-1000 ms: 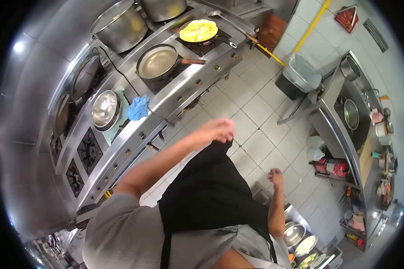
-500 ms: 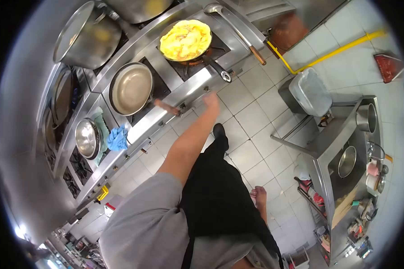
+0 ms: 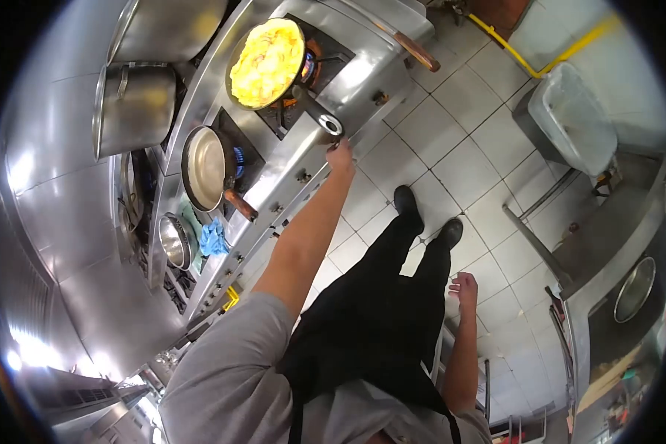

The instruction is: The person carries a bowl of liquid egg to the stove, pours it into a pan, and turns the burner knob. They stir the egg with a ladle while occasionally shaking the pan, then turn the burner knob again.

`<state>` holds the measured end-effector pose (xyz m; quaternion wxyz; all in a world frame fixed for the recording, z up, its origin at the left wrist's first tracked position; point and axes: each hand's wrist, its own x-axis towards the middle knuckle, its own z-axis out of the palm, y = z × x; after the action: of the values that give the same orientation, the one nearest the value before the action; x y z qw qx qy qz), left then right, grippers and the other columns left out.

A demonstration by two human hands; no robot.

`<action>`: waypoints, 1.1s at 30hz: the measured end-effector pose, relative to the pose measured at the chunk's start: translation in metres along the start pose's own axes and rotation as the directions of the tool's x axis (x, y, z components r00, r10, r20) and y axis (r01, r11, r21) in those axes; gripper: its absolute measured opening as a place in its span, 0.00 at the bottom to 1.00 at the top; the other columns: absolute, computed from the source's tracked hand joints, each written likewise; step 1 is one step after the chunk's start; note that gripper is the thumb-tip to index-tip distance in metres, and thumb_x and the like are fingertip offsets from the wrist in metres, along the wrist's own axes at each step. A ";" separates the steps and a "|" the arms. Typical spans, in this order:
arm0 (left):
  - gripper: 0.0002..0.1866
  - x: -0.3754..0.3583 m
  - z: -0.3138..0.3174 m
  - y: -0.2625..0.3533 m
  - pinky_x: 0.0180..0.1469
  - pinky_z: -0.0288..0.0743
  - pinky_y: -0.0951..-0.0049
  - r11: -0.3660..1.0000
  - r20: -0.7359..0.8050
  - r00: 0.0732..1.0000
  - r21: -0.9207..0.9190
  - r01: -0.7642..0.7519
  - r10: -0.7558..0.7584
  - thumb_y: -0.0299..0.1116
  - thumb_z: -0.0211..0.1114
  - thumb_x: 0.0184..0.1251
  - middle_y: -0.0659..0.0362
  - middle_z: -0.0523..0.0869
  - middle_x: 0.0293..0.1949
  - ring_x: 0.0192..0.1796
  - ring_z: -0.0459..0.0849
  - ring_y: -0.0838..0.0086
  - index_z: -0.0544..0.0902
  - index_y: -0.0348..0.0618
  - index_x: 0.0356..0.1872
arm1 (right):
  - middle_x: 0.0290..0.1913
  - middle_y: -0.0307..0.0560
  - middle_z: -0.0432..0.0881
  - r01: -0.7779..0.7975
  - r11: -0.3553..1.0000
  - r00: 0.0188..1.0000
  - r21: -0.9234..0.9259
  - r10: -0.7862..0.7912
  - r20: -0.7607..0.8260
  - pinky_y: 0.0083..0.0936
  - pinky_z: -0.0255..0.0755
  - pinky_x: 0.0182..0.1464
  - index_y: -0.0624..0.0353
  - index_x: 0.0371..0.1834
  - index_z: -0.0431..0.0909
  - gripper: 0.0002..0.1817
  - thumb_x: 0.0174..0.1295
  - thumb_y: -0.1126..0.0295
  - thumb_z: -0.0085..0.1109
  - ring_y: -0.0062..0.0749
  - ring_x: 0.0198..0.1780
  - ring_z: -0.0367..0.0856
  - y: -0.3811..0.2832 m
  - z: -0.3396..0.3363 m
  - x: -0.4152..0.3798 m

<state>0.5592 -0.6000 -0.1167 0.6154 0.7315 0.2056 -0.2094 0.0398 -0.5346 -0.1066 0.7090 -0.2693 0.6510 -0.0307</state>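
Observation:
At the stove front, my left hand (image 3: 340,158) has its fingers closed at a control knob, which they mostly cover. Just above it juts the black handle (image 3: 318,112) of a frying pan holding a yellow egg omelette (image 3: 268,62), with flame showing beneath. A second frying pan (image 3: 206,169), with a wooden handle, sits over a blue flame and looks bare inside. My right hand (image 3: 464,288) hangs by my side over the floor, fingers loosely curled and apart, holding nothing visible.
Large metal pots (image 3: 135,103) stand along the back of the stove. A metal bowl (image 3: 175,241) and a blue cloth (image 3: 214,237) lie at the near-left end. A wooden-handled utensil (image 3: 416,50) overhangs the stove edge. A plastic bin (image 3: 570,118) and a steel counter (image 3: 607,244) stand to the right.
My left hand has reached the knob below the omelette pan's handle. The view has turned, both shoes now show, and blue flame is visible under the second pan.

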 end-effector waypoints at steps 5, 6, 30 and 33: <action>0.18 0.026 0.009 -0.034 0.33 0.76 0.74 0.988 -0.121 0.980 0.018 -0.155 0.156 0.34 0.70 0.63 0.55 0.81 0.36 0.32 0.80 0.74 0.75 0.31 0.46 | 0.35 0.48 0.81 -0.100 0.994 0.994 0.039 0.102 -0.041 0.27 0.78 0.29 0.59 0.48 0.73 0.14 0.69 0.61 0.53 0.32 0.31 0.82 0.026 -0.032 0.002; 0.18 0.030 0.011 -0.041 0.32 0.77 0.73 0.975 -0.157 0.963 -0.011 -0.223 0.218 0.34 0.68 0.65 0.55 0.81 0.35 0.32 0.80 0.73 0.75 0.31 0.46 | 0.35 0.48 0.81 -0.122 0.990 0.991 0.065 0.125 -0.051 0.28 0.79 0.30 0.60 0.48 0.73 0.14 0.68 0.61 0.53 0.32 0.30 0.82 0.032 -0.040 -0.001; 0.14 -0.002 0.037 -0.020 0.30 0.75 0.71 0.989 -0.378 0.918 -0.038 -0.144 0.119 0.36 0.66 0.69 0.56 0.85 0.26 0.26 0.81 0.72 0.79 0.33 0.37 | 0.35 0.46 0.79 -0.221 0.972 0.972 0.076 0.226 -0.060 0.27 0.78 0.32 0.58 0.49 0.74 0.13 0.67 0.62 0.55 0.32 0.31 0.80 0.054 -0.091 -0.022; 0.14 0.004 0.035 -0.023 0.31 0.75 0.71 0.989 -0.384 0.915 -0.024 -0.143 0.123 0.37 0.67 0.68 0.56 0.85 0.27 0.27 0.82 0.72 0.80 0.32 0.39 | 0.34 0.46 0.79 -0.214 0.973 0.973 0.081 0.219 -0.065 0.28 0.78 0.31 0.58 0.49 0.74 0.13 0.67 0.62 0.55 0.32 0.31 0.80 0.055 -0.088 -0.023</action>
<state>0.5481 -0.6305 -0.1431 0.5950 0.7546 0.2763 -0.0154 -0.0631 -0.5087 -0.1099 0.6932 -0.1691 0.7005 0.0132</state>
